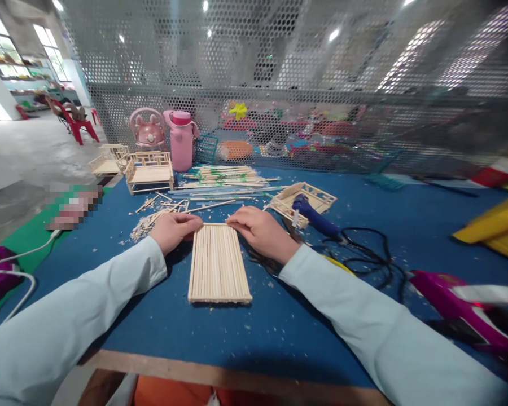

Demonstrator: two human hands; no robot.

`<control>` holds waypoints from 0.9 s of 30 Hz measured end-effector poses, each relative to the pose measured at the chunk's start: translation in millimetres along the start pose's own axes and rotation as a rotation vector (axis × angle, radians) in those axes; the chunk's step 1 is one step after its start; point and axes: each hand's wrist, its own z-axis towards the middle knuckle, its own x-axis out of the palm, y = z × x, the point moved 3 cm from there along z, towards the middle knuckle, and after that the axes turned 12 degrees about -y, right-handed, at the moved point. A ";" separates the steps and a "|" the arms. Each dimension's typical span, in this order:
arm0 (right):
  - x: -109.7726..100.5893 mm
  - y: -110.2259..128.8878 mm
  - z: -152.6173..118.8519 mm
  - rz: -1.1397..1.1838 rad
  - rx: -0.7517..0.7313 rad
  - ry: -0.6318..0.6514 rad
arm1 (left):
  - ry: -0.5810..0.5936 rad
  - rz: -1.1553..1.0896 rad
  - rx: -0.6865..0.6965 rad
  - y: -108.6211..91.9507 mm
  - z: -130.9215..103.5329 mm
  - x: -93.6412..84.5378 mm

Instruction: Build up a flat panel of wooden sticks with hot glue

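A flat panel of pale wooden sticks (pixel 219 264) lies on the blue table (pixel 186 338), with a crosswise stick along its far edge and another along its near edge. My left hand (pixel 174 230) pinches the panel's far left corner between thumb and fingers. At the far right corner, my right hand (pixel 263 232) has its fingers closed on the panel's edge. Just beyond my left hand is a heap of short stick pieces (pixel 150 221). A blue glue gun (pixel 315 217) rests against a small stick-built frame (pixel 305 197) to the right of my right hand.
Loose long sticks (pixel 224 176), small stick-built furniture (pixel 150 172) and a pink bottle (pixel 181 141) stand at the back before a perforated metal screen (pixel 237 62). Black cable (pixel 376 259) and a purple tool (pixel 465 310) are at right. A pixelated object (pixel 76 207) lies left.
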 end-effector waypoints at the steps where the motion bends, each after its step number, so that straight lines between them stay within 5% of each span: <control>1: -0.1 -0.1 0.2 0.010 0.017 -0.003 | -0.006 0.034 0.021 -1.1 -0.5 0.1; 12: -11.0 -16.0 -4.4 0.027 0.281 -0.115 | 0.001 0.233 0.160 -9.6 -3.2 0.9; 27: -6.3 -8.1 -5.2 -0.012 0.214 -0.003 | -0.004 0.246 0.162 -9.3 -4.8 3.5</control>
